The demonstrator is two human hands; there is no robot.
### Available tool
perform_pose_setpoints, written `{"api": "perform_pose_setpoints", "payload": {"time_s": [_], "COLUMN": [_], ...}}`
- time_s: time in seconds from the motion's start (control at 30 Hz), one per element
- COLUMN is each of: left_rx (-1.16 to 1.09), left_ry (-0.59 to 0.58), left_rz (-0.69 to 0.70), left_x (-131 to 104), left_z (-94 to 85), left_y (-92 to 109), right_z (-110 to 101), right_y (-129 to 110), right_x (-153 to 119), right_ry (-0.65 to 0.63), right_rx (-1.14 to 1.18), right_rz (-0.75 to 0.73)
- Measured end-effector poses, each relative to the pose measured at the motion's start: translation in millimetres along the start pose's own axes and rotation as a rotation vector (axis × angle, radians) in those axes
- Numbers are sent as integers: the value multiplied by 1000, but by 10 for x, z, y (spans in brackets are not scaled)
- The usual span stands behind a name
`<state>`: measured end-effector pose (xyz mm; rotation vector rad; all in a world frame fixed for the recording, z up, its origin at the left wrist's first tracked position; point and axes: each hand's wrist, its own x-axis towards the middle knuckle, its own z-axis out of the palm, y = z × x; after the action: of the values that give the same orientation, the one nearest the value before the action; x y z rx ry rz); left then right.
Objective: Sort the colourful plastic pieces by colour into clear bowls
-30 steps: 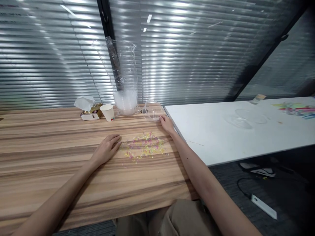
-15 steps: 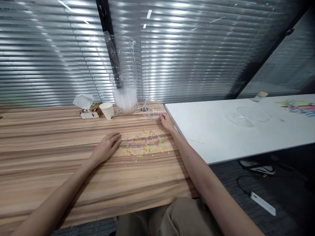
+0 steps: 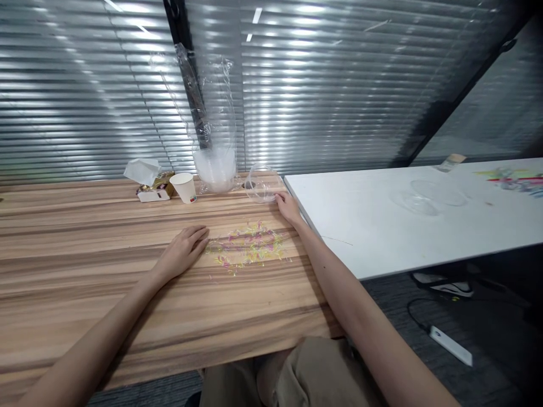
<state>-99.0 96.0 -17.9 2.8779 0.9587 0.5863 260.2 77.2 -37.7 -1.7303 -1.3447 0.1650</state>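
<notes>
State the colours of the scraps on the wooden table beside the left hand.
Mostly yellow and pink; the scraps show best in the head view.

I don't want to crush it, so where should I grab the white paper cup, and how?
Probably best to grip the white paper cup lightly just below its rim, coming from the near side. It stands upright with its wall narrowing downward, so it should resist slipping; the tissue box sits close on its left and the bagged plastic containers on its right.
</notes>
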Motion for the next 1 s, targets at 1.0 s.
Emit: {"api": "perform_pose_setpoints", "payload": {"time_s": [1.0], "left_rx": [-2], "left_ry": [-19], "left_rz": [5], "left_x": [7], "left_z": [-28], "left_y": [10], "right_z": [22], "right_y": [73], "right_x": [45], "right_ry": [-16], "right_rx": [31], "right_rz": [18]}}
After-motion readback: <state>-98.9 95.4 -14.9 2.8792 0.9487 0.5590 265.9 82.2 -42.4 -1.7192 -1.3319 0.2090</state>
